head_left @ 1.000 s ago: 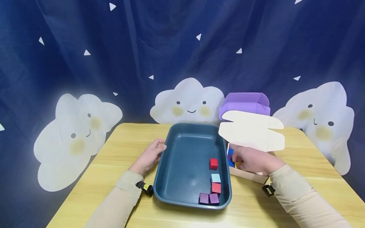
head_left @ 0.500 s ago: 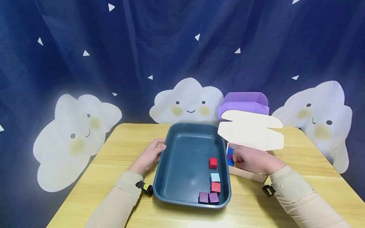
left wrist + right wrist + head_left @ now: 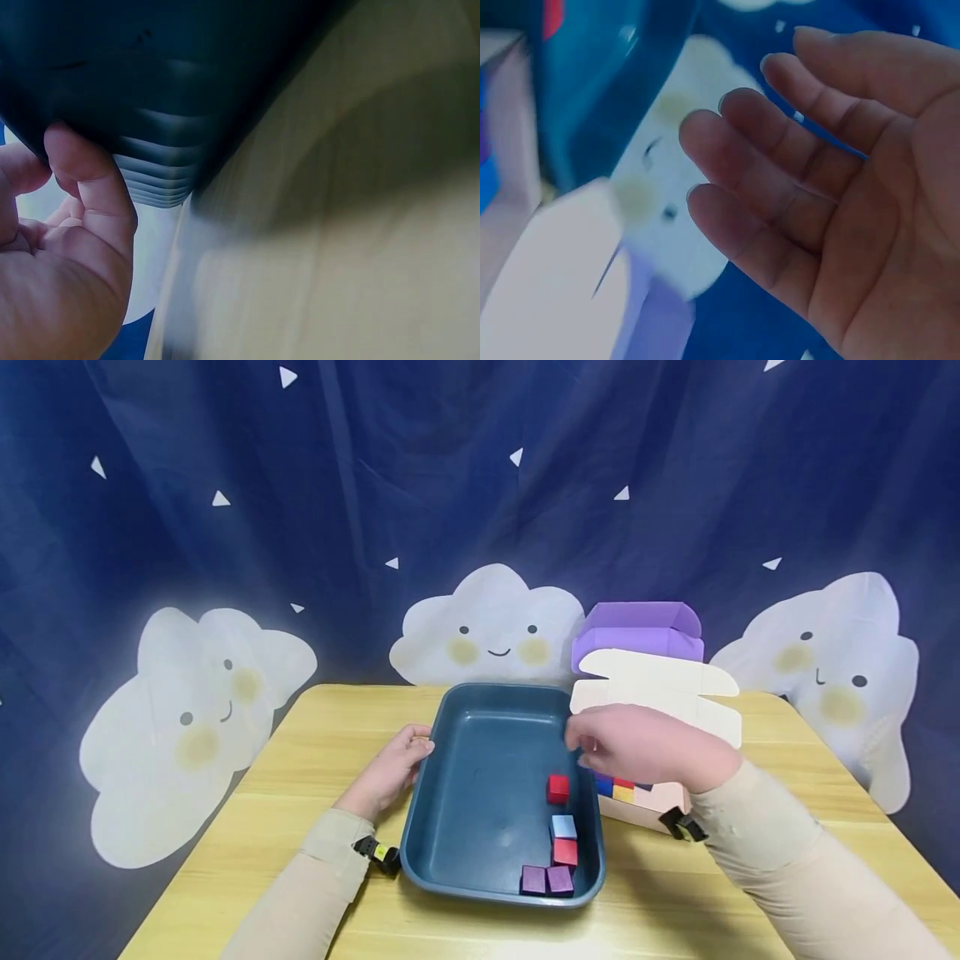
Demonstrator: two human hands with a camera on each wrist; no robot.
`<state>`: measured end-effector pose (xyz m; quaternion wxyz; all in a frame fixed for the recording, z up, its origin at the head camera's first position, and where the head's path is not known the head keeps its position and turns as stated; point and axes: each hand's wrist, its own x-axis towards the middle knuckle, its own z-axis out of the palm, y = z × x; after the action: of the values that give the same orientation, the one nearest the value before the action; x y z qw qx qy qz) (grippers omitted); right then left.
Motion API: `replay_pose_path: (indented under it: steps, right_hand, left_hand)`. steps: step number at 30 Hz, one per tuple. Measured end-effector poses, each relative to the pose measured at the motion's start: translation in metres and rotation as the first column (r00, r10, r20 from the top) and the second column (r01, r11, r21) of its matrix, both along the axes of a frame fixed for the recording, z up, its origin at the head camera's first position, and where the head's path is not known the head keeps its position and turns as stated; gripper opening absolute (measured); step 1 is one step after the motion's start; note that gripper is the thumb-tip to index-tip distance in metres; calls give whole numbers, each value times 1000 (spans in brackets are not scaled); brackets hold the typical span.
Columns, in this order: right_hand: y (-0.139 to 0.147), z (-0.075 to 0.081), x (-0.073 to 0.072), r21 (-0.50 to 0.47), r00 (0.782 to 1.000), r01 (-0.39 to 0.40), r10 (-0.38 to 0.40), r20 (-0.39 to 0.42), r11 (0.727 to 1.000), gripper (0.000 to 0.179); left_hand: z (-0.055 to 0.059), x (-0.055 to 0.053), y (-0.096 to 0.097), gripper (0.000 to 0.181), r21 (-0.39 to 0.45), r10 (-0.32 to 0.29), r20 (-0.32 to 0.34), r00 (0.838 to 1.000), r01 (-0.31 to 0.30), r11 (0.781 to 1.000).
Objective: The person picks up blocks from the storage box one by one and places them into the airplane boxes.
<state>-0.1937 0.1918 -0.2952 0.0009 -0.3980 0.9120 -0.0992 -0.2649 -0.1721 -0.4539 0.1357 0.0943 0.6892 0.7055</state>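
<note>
My left hand grips the left rim of a dark blue tray; in the left wrist view its fingertips meet the tray's edge. Several wooden cubes lie in the tray's right part: a red cube alone, a light blue cube against another red one, and two purple cubes side by side at the near end. Over the tray's right rim hangs my right hand. Its fingers are loosely bent and hold nothing in the right wrist view. Beneath it, an open cardboard box contains blue, red and yellow cubes.
The box's white lid flap stands up behind it, and a purple panel rises farther back. Tray and box sit close together on a wooden table. A blue curtain with clouds hangs behind the table.
My right hand has come up out of the box and shifted left to the tray's right rim, uncovering some cubes in the box. The left hand and the tray's cubes stay put.
</note>
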Motion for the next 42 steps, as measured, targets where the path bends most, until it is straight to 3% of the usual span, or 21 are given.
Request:
replay_pose_path:
  steps: [4, 8, 14, 17, 22, 29, 32, 35, 38, 42]
  right_hand:
    - [-38, -2, 6, 73, 992, -125, 123, 32, 989, 14]
    - [-77, -16, 14, 207, 975, -219, 205, 91, 953, 15]
    - [-116, -48, 24, 397, 941, -313, 226, 251, 863, 22]
    - [-124, -61, 28, 481, 927, -365, 262, 268, 797, 18]
    - [-132, -69, 33, 617, 939, -343, 267, 216, 708, 23]
    - [-137, -72, 41, 702, 955, -297, 220, 202, 647, 38]
    - [-137, -72, 42, 698, 959, -284, 198, 203, 657, 35]
    - [-135, -69, 40, 658, 961, -277, 192, 200, 700, 30]
    - [-130, -63, 35, 575, 956, -291, 210, 205, 765, 24]
    - [-115, -42, 27, 431, 954, -280, 199, 225, 858, 27]
  left_hand:
    - [0, 1, -1, 28, -6, 4, 2, 1000, -4, 1000]
    - [0, 1, 0, 27, -1, 4, -2, 1000, -4, 1000]
    - [-1, 1, 0, 26, 5, -5, -8, 1000, 5, 1000]
    - [-2, 1, 0, 26, 8, -10, -4, 1000, 10, 1000]
    - [-2, -1, 0, 27, 3, -10, -9, 1000, 10, 1000]
    - [-1, -2, 0, 27, 9, -17, -9, 1000, 17, 1000]
    - [-1, -2, 0, 28, 5, -22, -11, 1000, 22, 1000]
    - [-3, -2, -1, 28, 1, -22, -11, 1000, 22, 1000]
    - [-3, -2, -2, 28, 3, -22, -8, 1000, 22, 1000]
    - [-2, -2, -2, 28, 1, -24, -14, 1000, 24, 1000]
